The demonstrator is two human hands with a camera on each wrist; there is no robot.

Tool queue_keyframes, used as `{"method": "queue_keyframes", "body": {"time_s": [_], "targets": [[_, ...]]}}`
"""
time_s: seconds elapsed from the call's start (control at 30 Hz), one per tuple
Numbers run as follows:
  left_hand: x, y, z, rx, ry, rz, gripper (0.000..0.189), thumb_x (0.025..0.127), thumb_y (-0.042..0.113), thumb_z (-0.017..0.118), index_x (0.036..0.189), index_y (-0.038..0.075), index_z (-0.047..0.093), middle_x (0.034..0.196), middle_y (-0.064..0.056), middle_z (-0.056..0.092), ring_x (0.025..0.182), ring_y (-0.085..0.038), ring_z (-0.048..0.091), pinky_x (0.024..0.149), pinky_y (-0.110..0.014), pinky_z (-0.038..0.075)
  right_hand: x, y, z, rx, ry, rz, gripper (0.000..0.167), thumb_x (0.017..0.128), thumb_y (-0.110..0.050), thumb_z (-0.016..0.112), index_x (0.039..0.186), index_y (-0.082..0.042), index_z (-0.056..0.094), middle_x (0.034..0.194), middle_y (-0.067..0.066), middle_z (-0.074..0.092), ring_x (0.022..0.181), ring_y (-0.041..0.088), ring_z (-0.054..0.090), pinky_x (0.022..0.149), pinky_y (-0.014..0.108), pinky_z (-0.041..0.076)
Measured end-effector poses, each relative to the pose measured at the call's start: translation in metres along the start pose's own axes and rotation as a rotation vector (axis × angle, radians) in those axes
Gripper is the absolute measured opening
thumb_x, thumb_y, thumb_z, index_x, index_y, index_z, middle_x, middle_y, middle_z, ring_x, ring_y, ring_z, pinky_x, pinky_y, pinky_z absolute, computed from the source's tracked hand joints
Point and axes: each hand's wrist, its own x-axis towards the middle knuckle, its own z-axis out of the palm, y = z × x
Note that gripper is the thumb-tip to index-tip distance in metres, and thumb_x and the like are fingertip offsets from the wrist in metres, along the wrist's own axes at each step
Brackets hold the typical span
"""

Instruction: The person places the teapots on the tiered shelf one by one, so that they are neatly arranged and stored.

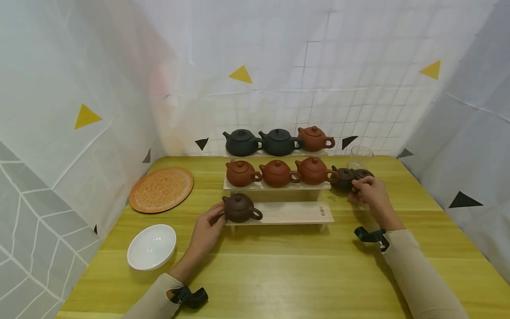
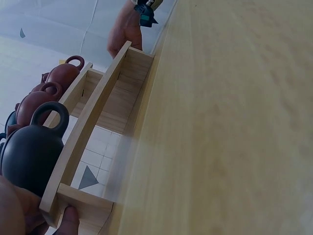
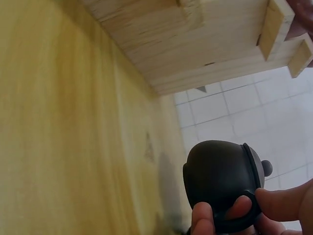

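My right hand (image 1: 368,192) pinches the loop handle of a dark brown teapot (image 3: 220,169) to the right of the tiered wooden stand. In the head view, a second dark teapot (image 1: 362,173) sits just behind that hand. At the lowest tier's left end is my left hand (image 1: 209,226), beside another dark brown teapot (image 1: 239,208) standing there with its spout toward the hand. In the left wrist view, the fingers hold the end of the wooden stand (image 2: 93,127), one of them under the board, others up against the teapot.
Reddish-brown teapots (image 1: 277,173) line the middle tier. Two black teapots (image 1: 241,142) and a reddish one (image 1: 314,138) occupy the top tier. A white bowl (image 1: 151,247) and a round orange mat (image 1: 161,189) lie left. A clear glass (image 1: 361,155) stands at the back right.
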Motion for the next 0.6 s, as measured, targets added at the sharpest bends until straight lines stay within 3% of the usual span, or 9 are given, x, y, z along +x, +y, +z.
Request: {"method": "queue_keyframes", "body": {"time_s": [0.2, 0.37, 0.6], "targets": [[0.000, 0.001, 0.000, -0.002, -0.001, -0.010, 0.033, 0.100, -0.005, 0.064, 0.132, -0.005, 0.069, 0.143, -0.017, 0.060, 0.122, -0.031, 0.063, 0.087, -0.021, 0.053, -0.003, -0.013, -0.002, -0.001, 0.017, -0.011, 0.030, 0.110, -0.023, 0.054, 0.115, 0.006, 0.052, 0.101, 0.017, 0.057, 0.077, 0.020, 0.072, 0.080, 0.037, 0.061], [0.000, 0.003, 0.000, -0.003, 0.000, -0.001, 0.032, 0.100, -0.006, 0.064, 0.131, -0.006, 0.069, 0.143, -0.018, 0.060, 0.123, -0.032, 0.062, 0.087, -0.019, 0.053, -0.006, -0.023, -0.003, 0.002, 0.018, -0.015, 0.030, 0.110, -0.022, 0.054, 0.116, 0.008, 0.052, 0.102, 0.019, 0.056, 0.073, 0.013, 0.071, 0.074, 0.030, 0.061], [0.000, 0.002, -0.001, -0.020, -0.005, -0.004, 0.031, 0.100, -0.005, 0.063, 0.131, -0.005, 0.070, 0.143, -0.018, 0.059, 0.123, -0.032, 0.062, 0.087, -0.020, 0.053, -0.008, -0.036, -0.010, 0.046, 0.009, -0.020, 0.028, 0.110, -0.021, 0.054, 0.114, 0.006, 0.050, 0.099, 0.015, 0.054, 0.071, 0.015, 0.070, 0.070, 0.028, 0.061]]}}
